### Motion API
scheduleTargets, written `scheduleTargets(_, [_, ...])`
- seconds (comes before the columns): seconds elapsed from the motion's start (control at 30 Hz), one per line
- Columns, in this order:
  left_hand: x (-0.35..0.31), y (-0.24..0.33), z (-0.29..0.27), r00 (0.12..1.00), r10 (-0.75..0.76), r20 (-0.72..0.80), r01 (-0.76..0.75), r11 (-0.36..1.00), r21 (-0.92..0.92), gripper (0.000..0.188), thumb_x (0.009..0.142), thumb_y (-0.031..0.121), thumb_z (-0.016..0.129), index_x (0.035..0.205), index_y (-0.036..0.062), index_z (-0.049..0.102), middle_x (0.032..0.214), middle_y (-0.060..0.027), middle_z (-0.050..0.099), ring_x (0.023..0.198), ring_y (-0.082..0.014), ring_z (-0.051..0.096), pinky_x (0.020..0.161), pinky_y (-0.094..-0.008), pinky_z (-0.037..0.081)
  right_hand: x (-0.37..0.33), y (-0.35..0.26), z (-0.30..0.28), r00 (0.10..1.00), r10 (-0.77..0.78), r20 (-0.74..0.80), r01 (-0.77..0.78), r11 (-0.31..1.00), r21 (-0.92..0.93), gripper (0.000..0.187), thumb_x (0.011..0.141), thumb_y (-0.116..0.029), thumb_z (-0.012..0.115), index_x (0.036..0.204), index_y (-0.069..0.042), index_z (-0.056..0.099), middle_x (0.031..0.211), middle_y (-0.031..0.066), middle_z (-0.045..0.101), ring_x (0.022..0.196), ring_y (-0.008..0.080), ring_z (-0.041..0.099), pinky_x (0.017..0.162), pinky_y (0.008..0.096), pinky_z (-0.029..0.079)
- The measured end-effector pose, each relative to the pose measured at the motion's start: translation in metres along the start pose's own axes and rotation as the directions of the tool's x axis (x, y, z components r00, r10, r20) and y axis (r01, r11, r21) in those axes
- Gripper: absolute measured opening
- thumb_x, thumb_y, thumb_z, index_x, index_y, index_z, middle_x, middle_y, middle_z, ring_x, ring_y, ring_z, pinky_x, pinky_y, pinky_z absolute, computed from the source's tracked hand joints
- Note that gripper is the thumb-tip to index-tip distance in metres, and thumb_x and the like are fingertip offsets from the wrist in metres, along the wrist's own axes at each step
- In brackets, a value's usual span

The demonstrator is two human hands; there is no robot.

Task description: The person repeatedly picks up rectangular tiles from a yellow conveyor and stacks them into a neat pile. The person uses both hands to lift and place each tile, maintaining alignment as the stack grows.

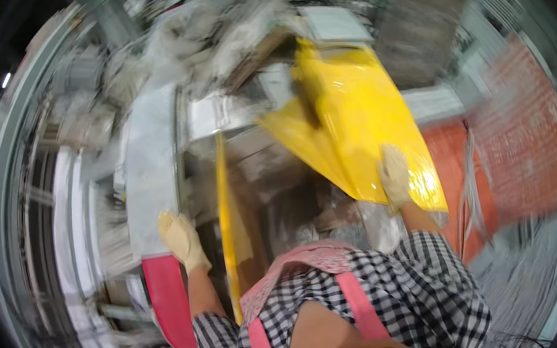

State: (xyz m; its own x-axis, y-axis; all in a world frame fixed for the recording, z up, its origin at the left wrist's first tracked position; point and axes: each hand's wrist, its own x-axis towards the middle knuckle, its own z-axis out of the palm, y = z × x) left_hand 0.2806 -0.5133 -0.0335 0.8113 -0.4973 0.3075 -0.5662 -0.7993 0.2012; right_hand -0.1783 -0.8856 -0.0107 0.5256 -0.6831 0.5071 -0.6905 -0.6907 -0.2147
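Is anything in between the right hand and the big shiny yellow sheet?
Nothing visible but the pale glove it wears: the right hand seems to lie directly against the yellow sheet.

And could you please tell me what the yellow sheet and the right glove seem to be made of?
Yellow sheet: glossy, probably plastic, given its bright highlights and folded flap.
Right glove: fairly matte, perhaps thin rubber, judging by its plain pale surface, though blur could hide a knit.
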Motion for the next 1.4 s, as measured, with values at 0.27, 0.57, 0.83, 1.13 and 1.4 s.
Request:
scheduleTargets(0.27, [0.006, -0.001, 0.005, 0.984, 0.162, -0.081, -0.150, 0.979, 0.135, 0.037, 0.101, 0.020, 0.050, 0.121, -0.0093, 0.063, 0.126, -0.0298, 0.064, 0.119, -0.0446, 0.059, 0.105, -0.0481, 0.045, -0.006, 0.003, -0.011, 0.986, 0.161, 0.051, -0.159, 0.986, -0.043, 0.046, 0.101, -0.030, 0.054, 0.137, -0.003, 0.056, 0.144, 0.0181, 0.056, 0.139, 0.0339, 0.046, 0.118, 0.0484, 0.031])
scheduleTargets(0.57, [0.024, -0.031, 0.034, 0.981, 0.176, -0.077, -0.147, 0.946, 0.288, 0.036, 0.103, 0.023, 0.052, 0.122, -0.0041, 0.066, 0.125, -0.0263, 0.066, 0.116, -0.0421, 0.062, 0.100, -0.0489, 0.050, -0.003, -0.004, 0.008, 0.988, 0.150, -0.037, -0.153, 0.981, -0.118, 0.041, 0.095, -0.028, 0.058, 0.129, -0.007, 0.058, 0.137, 0.0122, 0.061, 0.134, 0.0271, 0.051, 0.115, 0.0442, 0.035])
scheduleTargets(0.83, [0.027, -0.036, 0.037, 0.972, 0.219, -0.085, -0.186, 0.939, 0.290, 0.042, 0.101, 0.024, 0.056, 0.125, -0.0090, 0.064, 0.128, -0.0275, 0.065, 0.120, -0.0405, 0.062, 0.104, -0.0477, 0.048, 0.005, -0.012, 0.006, 0.978, 0.210, -0.012, -0.209, 0.964, -0.165, 0.043, 0.097, -0.030, 0.057, 0.134, -0.009, 0.059, 0.141, 0.0120, 0.059, 0.137, 0.0283, 0.050, 0.118, 0.0458, 0.032])
scheduleTargets(1.13, [0.030, -0.035, 0.029, 0.977, 0.201, -0.065, -0.182, 0.958, 0.221, 0.039, 0.100, 0.024, 0.055, 0.119, -0.0092, 0.064, 0.124, -0.0304, 0.065, 0.115, -0.0455, 0.061, 0.101, -0.0510, 0.048, 0.007, -0.017, 0.007, 0.987, 0.161, -0.024, -0.162, 0.983, -0.081, 0.039, 0.096, -0.028, 0.058, 0.130, -0.008, 0.058, 0.133, 0.0119, 0.059, 0.130, 0.0307, 0.051, 0.114, 0.0486, 0.035])
scheduleTargets(1.4, [0.021, -0.017, 0.013, 0.981, 0.195, 0.003, -0.191, 0.959, 0.207, 0.038, 0.100, 0.023, 0.056, 0.119, -0.0083, 0.065, 0.122, -0.0305, 0.066, 0.115, -0.0458, 0.061, 0.102, -0.0506, 0.047, 0.003, -0.008, 0.008, 0.985, 0.172, -0.001, -0.171, 0.980, -0.102, 0.040, 0.098, -0.029, 0.055, 0.131, -0.006, 0.058, 0.137, 0.0116, 0.058, 0.134, 0.0304, 0.049, 0.115, 0.0478, 0.034])
